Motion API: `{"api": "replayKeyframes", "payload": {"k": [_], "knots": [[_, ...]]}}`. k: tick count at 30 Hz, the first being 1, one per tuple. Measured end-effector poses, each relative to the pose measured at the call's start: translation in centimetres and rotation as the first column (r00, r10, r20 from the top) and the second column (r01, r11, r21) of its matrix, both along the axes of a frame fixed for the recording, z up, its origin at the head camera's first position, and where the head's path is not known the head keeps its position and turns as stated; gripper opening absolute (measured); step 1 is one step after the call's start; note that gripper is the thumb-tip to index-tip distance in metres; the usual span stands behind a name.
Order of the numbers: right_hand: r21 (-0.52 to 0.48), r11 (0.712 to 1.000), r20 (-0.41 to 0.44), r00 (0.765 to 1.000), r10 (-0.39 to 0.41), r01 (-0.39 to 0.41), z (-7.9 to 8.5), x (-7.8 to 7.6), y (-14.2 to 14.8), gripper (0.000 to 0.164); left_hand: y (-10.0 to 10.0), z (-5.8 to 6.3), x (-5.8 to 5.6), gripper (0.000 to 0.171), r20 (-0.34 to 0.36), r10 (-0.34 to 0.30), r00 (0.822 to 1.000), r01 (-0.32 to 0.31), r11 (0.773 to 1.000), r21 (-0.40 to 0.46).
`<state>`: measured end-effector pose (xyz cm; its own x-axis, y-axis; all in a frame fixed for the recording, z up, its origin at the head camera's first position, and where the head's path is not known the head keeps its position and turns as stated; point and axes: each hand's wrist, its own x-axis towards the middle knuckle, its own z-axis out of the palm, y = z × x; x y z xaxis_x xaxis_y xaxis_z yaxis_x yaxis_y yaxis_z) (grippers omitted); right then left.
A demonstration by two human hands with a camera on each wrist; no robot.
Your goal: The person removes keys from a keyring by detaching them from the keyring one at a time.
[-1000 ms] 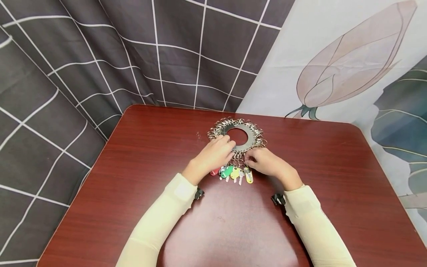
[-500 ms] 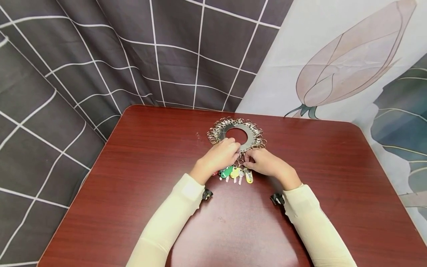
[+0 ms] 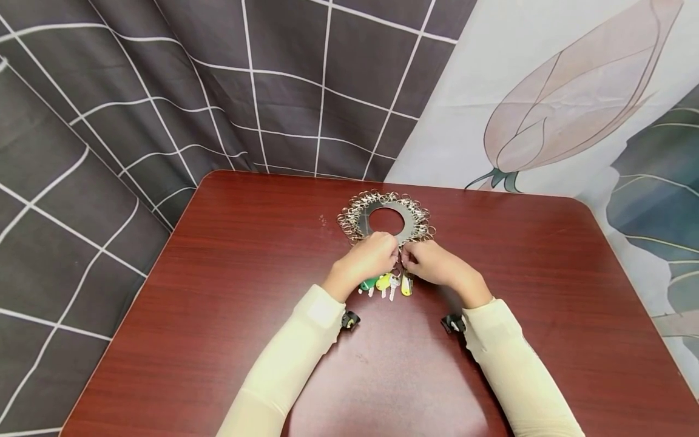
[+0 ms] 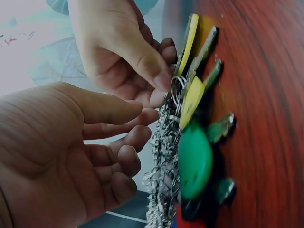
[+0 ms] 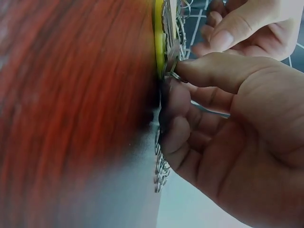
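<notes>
A flat grey metal ring plate (image 3: 406,215) lies on the table, fringed with small metal clips and split rings (image 3: 349,221). Along its near side are keys (image 3: 394,287), a green key tag (image 4: 194,161) and yellow key tags (image 4: 192,100). My right hand (image 3: 434,262) pinches a split ring (image 5: 175,75) between thumb and forefinger, next to a yellow tag (image 5: 159,38). Just left of it, my left hand (image 3: 371,255) has loosely curled fingers, the forefinger tip right by the clips. Nothing shows between its thumb and forefinger.
The reddish-brown wooden table (image 3: 246,261) extends around the plate on all sides. A dark checked curtain (image 3: 289,103) and a pale flower-patterned curtain (image 3: 464,121) hang behind its far edge. Black wrist cameras (image 3: 351,320) sit under both cream sleeves (image 3: 295,358).
My left hand has moved right and slightly nearer along the clips, coming up beside my right hand. It now covers the red tag in the head view. My right hand stays almost in place.
</notes>
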<state>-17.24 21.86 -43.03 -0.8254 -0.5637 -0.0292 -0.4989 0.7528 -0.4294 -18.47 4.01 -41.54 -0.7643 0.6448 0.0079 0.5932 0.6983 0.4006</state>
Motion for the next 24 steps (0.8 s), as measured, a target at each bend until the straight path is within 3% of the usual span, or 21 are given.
{"api": "replayKeyframes", "payload": {"k": [8, 16, 24], "knots": [[-0.051, 0.997, 0.055, 0.997, -0.059, 0.062, 0.2, -0.2, 0.4, 0.010, 0.9, -0.9, -0.2, 0.025, 0.171, 0.076, 0.982, -0.087, 0.994, 0.059], [-0.128, 0.981, 0.205, 0.972, -0.114, 0.142, 0.1, -0.4, 0.7, 0.008, 1.4, -1.3, -0.1, 0.036, 0.205, 0.137, 0.969, -0.160, 0.982, 0.103], [-0.228, 0.953, 0.288, 0.949, -0.131, 0.201, 0.1, -0.4, 0.8, 0.007, 1.4, -1.2, -0.1, 0.039, 0.289, 0.183, 0.939, -0.238, 0.957, 0.166]]}}
